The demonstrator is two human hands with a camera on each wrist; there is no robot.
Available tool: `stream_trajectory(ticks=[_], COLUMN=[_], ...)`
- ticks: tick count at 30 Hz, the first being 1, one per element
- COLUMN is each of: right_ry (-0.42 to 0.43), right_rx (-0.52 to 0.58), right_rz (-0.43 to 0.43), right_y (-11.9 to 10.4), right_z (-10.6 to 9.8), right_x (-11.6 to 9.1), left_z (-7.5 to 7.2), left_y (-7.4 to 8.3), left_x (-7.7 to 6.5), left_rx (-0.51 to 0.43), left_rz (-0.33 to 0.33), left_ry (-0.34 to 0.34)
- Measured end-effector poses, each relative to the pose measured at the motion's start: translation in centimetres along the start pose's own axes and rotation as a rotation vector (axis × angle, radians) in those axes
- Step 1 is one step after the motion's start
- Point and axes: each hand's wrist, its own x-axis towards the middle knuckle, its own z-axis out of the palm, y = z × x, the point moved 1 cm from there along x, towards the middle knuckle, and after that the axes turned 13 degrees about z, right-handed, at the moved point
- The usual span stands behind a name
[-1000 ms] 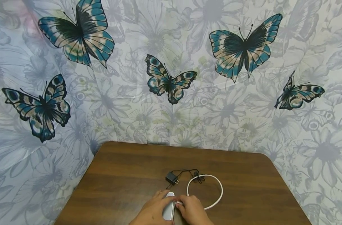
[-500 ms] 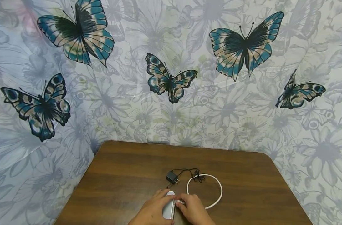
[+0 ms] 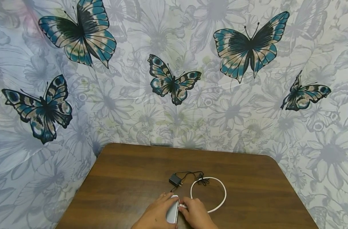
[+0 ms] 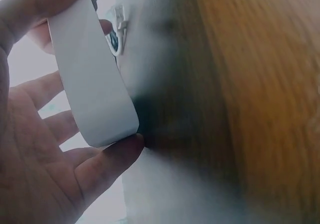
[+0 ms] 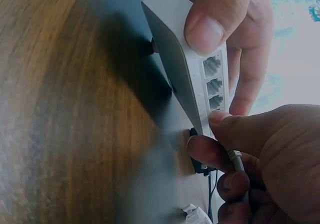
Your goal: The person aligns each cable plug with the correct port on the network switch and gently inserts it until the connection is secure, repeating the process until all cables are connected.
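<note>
A small white network switch (image 3: 172, 213) is held on edge by my left hand (image 3: 155, 213), its fingers and thumb spread around the ends. In the right wrist view, several ports (image 5: 214, 86) line the switch's side, with the left thumb over one end of the row. My right hand (image 3: 197, 213) pinches the plug end of a white network cable (image 5: 238, 163) between thumb and index finger, right at the lower end of that row. The plug itself is hidden by those fingers. The left wrist view shows the smooth broad face of the switch (image 4: 90, 78).
Beyond the hands lies a black power adapter (image 3: 175, 180) with its thin cord bundled (image 3: 202, 180). The network cable's loop (image 3: 225, 194) curves over the wooden table (image 3: 128, 171) to the right. A butterfly-print cloth (image 3: 174, 127) hangs behind the table.
The switch and the fingers at its port side have shifted very slightly. Both hands keep their holds, and the adapter and cable loop lie as before.
</note>
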Motion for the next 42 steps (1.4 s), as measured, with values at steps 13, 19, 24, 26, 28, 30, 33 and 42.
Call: stream_trajectory(ticks=[13, 19, 24, 26, 28, 30, 33, 42], right_ry=[0.000, 0.003, 0.027, 0.044, 0.052, 0.051, 0.046, 0.093], right_rx=[0.040, -0.016, -0.077, -0.101, -0.111, -0.107, -0.088, -0.117], right_rz=[-0.046, -0.043, -0.059, -0.058, -0.053, -0.049, -0.061, -0.105], right_y=[0.2, 0.2, 0.0, 0.0, 0.0, 0.1, 0.1, 0.0], right_z=[-0.3, -0.6, -0.9, -0.9, -0.9, -0.8, -0.6, -0.2], right_x=[0.0, 0.0, -0.1, -0.1, -0.2, -0.2, -0.3, -0.4], left_z=[0.0, 0.0, 0.1, 0.1, 0.1, 0.1, 0.2, -0.1], left_y=[-0.3, -0.1, -0.1, 0.0, 0.0, 0.0, -0.1, 0.0], left_x=[0.0, 0.0, 0.0, -0.1, -0.1, -0.2, -0.2, -0.4], left_rx=[-0.010, -0.002, -0.007, -0.019, -0.031, -0.039, -0.047, -0.052], left_rz=[-0.022, -0.015, -0.012, -0.023, -0.036, -0.040, -0.042, 0.001], left_ry=[0.002, 0.005, 0.011, 0.009, 0.004, 0.004, 0.005, 0.047])
